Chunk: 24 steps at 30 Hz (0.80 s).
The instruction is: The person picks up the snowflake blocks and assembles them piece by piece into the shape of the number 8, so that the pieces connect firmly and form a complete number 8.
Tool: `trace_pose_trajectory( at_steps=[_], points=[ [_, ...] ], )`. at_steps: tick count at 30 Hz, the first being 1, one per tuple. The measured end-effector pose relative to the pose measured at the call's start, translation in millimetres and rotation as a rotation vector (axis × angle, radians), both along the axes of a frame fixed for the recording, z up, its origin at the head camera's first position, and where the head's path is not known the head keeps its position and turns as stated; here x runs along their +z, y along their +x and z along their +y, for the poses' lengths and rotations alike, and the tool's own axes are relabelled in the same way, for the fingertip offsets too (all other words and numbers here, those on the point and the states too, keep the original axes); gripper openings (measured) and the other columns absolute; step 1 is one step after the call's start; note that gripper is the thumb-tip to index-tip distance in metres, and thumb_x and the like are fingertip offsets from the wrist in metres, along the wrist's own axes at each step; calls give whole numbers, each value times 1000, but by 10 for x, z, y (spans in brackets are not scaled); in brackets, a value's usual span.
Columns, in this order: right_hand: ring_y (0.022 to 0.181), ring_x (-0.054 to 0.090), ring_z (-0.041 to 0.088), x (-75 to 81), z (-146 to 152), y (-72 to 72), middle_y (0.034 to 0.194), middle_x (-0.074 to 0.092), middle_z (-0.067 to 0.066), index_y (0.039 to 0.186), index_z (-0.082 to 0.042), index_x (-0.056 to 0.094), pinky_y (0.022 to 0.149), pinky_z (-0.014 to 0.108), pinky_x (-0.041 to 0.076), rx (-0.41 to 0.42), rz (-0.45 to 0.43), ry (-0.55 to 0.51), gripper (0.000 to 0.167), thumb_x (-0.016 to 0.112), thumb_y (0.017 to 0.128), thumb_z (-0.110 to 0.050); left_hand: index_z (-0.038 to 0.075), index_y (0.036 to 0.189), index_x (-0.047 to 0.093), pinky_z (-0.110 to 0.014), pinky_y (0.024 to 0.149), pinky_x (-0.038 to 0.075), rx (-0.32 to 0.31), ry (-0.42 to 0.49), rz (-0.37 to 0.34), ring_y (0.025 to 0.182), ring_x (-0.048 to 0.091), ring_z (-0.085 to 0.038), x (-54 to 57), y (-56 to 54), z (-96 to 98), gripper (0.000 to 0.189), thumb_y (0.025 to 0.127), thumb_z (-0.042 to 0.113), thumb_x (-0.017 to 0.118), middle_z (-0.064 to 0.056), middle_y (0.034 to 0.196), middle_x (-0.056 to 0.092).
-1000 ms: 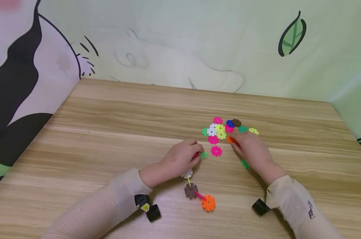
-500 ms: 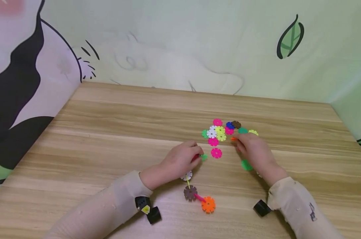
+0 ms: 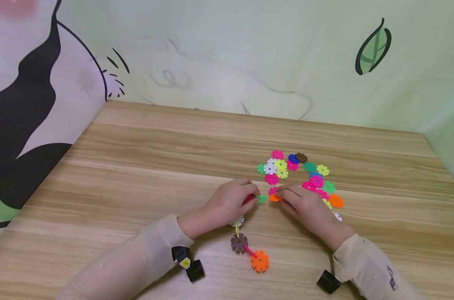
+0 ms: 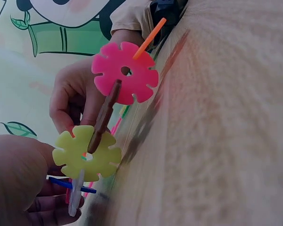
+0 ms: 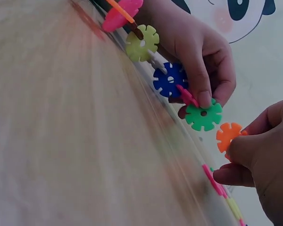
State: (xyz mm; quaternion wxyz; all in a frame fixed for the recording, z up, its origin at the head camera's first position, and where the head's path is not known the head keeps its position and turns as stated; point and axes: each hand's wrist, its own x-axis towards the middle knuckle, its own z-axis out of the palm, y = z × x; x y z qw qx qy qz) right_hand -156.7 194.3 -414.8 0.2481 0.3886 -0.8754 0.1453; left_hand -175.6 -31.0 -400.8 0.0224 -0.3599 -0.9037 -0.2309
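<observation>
My left hand (image 3: 230,200) pinches a chain of notched plastic discs by its green disc (image 5: 203,114). From there the chain runs through a pink disc seen edge-on, a blue disc (image 5: 170,80), a white one and a yellow disc (image 4: 87,153). Past the yellow, a brown disc (image 3: 239,243), a pink disc (image 4: 125,73) and an orange disc (image 3: 259,261) follow, hanging toward the near side in the head view. Between thumb and fingers, my right hand (image 3: 305,204) pinches a loose orange disc (image 5: 229,136). It is close beside the green disc; a small gap shows between them.
Loose discs lie on the wooden table (image 3: 155,141) beyond the hands: a cluster with yellow discs (image 3: 281,166) and another with pink discs (image 3: 317,181) to the right. Painted walls bound the table at the back and left. Small black devices (image 3: 329,281) sit at both wrists.
My right hand has picked up the orange disc from among the loose ones and moved left and nearer, toward the green disc. My left hand stays nearly in place with the chain.
</observation>
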Motion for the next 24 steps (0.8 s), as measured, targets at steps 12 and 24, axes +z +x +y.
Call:
trace_pose_trajectory(
  at_steps=[12,24],
  points=[
    [90,70,22,-18,-43,29,101,69,9,101,0,65,75,32,56,116,131,-10,40,37,101,-29,11,94,69,-21,68,47,-13,39,-19,75,55,-11,11,6,20,9,92,18,64,0,90,63],
    [77,62,18,-32,-58,-6,92,64,8,100,-9,70,60,26,54,33,318,-72,32,42,103,-25,9,95,69,-24,70,49,-63,154,68,76,57,-13,32,48,8,9,91,16,65,-2,88,63]
  ],
)
